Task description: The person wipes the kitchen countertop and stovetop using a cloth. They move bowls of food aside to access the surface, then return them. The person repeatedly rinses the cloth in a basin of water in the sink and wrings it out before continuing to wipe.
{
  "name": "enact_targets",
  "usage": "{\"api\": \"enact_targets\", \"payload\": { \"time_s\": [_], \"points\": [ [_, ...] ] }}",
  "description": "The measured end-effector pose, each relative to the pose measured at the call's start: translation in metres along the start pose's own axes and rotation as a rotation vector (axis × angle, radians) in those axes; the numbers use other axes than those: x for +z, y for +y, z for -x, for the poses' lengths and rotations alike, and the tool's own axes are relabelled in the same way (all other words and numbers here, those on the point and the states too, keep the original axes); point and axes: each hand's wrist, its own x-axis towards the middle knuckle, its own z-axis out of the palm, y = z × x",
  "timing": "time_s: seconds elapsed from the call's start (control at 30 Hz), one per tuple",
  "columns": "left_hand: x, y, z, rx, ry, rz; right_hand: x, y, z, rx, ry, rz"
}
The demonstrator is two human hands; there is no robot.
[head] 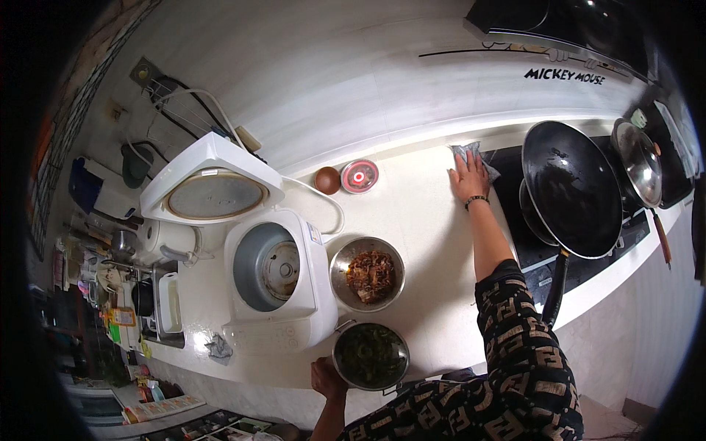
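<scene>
My right hand (471,175) lies flat with spread fingers on a grey cloth (486,168), pressing it to the white countertop (419,220) beside the black cooktop. My left hand (329,377) is curled at the counter's front edge, against the side of a metal pot (407,361) of dark green leafy vegetables. Whether its fingers grip anything is hidden. Behind that pot is a steel bowl (335,270) of browned, shredded-looking food. Left of the bowl, a white rice cooker (317,308) stands with its lid (215,195) raised and no inner pot inside.
A black wok (573,187) sits tilted on the cooktop (504,182), its handle (556,292) over the front edge. A lidded pan (637,160) is farther right. A small brown bowl (327,181) and a red-rimmed round container (359,176) stand near the wall. Another grey cloth (219,347) lies left, by the sink (171,339).
</scene>
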Motion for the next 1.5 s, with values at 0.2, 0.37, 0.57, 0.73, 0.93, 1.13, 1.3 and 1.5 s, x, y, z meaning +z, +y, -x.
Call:
{"api": "enact_targets", "payload": {
  "time_s": [0.2, 0.37, 0.57, 0.73, 0.93, 1.13, 1.3, 1.5],
  "points": [
    [-0.003, -0.005, 0.000, 0.038, -0.030, -0.055, -0.011, 0.005, 0.064, 0.046, 0.002, 0.049],
    [0.008, -0.005, 0.001, -0.034, -0.056, -0.067, -0.034, 0.031, 0.135, -0.007, 0.051, 0.106],
    [0.008, -0.023, 0.006, 0.042, 0.070, 0.091, -0.066, 0.051, 0.226, -0.065, -0.091, 0.036],
    [0.012, -0.022, 0.002, 0.046, -0.041, 0.114, -0.084, 0.078, 0.300, -0.052, -0.089, 0.065],
    [0.012, -0.033, 0.006, 0.119, -0.012, 0.193, -0.103, 0.031, 0.352, -0.208, -0.318, 0.109],
    [0.014, -0.044, 0.006, 0.300, -0.025, 0.260, -0.096, 0.025, 0.369, -0.557, -0.308, 0.056],
    [0.010, -0.066, 0.010, 0.295, -0.137, 0.231, -0.109, 0.088, 0.380, -0.363, -0.275, 0.130],
    [-0.001, -0.062, 0.035, -0.049, -0.051, 0.533, -0.128, 0.169, 0.380, -0.342, -0.040, -0.118]
  ]
}}
